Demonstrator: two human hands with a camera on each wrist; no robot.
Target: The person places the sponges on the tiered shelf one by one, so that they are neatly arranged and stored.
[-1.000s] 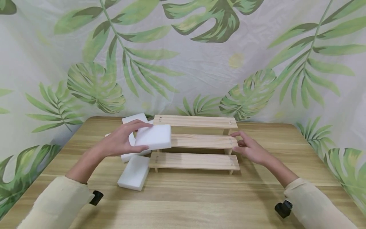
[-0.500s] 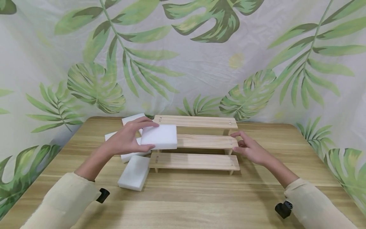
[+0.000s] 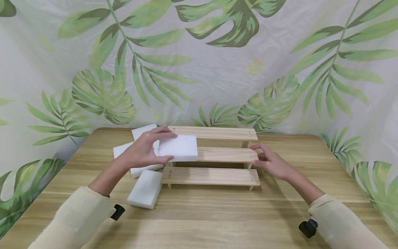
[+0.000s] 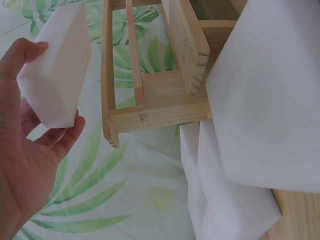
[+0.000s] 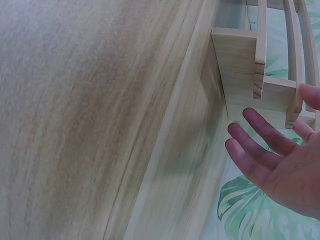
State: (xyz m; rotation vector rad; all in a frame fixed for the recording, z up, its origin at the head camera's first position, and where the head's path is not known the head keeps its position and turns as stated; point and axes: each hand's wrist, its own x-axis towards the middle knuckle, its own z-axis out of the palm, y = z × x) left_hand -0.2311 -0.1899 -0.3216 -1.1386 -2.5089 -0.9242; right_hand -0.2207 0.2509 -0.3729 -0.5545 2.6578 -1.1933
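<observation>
L hand [image 3: 140,150] pinches white foam block [image 3: 178,148] betw. thumb & fingertips; block held in the air above L part of mid shelf [image 3: 222,154] of 3-tier wooden stand [image 3: 211,176], apart from it per L wrist view. R hand [image 3: 275,166] at R end of mid shelf: thumb & index pinch opp. edges, other fingers spread. More white foam pcs [image 3: 145,189] on wood-grain table [image 3: 217,218], L of stand, approx. 4 visible, some partly hidden behind L hand. Leaf-print backdrop [image 3: 224,76] behind.
</observation>
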